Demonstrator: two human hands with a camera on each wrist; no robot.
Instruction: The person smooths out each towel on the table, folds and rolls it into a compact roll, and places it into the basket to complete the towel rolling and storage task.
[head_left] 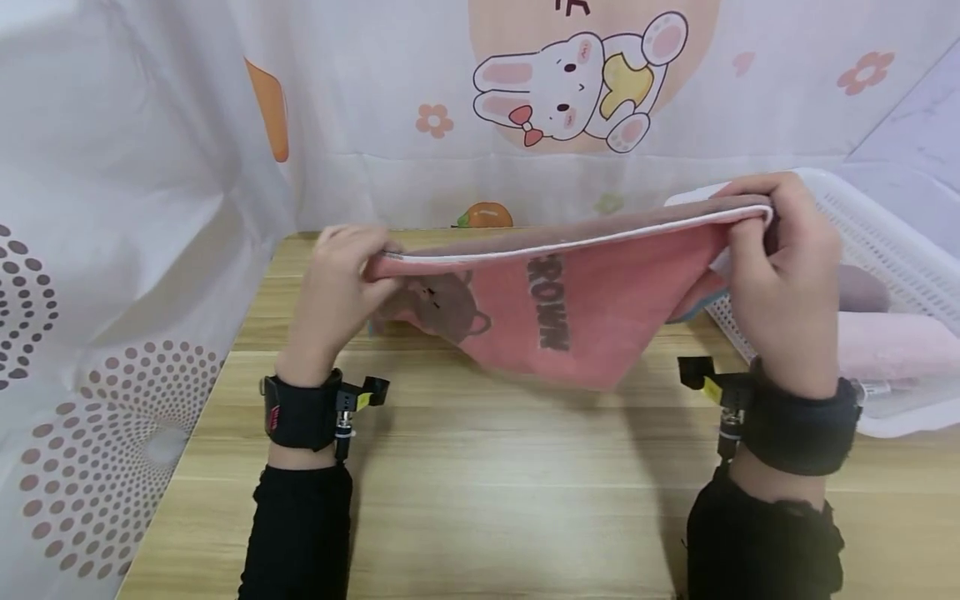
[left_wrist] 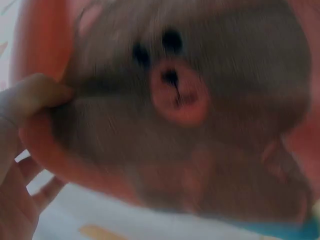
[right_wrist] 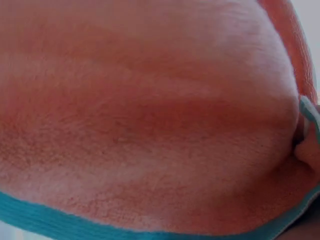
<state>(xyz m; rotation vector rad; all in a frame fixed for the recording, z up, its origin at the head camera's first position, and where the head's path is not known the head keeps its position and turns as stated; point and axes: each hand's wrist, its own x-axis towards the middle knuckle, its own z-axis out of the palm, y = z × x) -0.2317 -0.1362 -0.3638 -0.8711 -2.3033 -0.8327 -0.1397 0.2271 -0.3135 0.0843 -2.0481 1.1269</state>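
Note:
A pink towel (head_left: 600, 308) with a printed brown bear and dark letters hangs stretched between both hands over the table. Its white-trimmed upper edge slopes up toward the right. My left hand (head_left: 333, 287) pinches the left end of that edge, thumb in front. At the other end my right hand (head_left: 787, 275) grips a corner between thumb and curled fingers. The left wrist view shows the bear's face (left_wrist: 180, 95) close up, with the thumb (left_wrist: 47, 95) pressed on the cloth. Blue trim (right_wrist: 90, 222) runs along the bottom in the right wrist view.
A white plastic basket (head_left: 930, 417) stands at the right, holding a rolled pink cloth (head_left: 900, 346) and a greyish rounded item (head_left: 862, 289). The wood-grain table (head_left: 510, 500) meets a printed white curtain (head_left: 360, 100) at the back and left.

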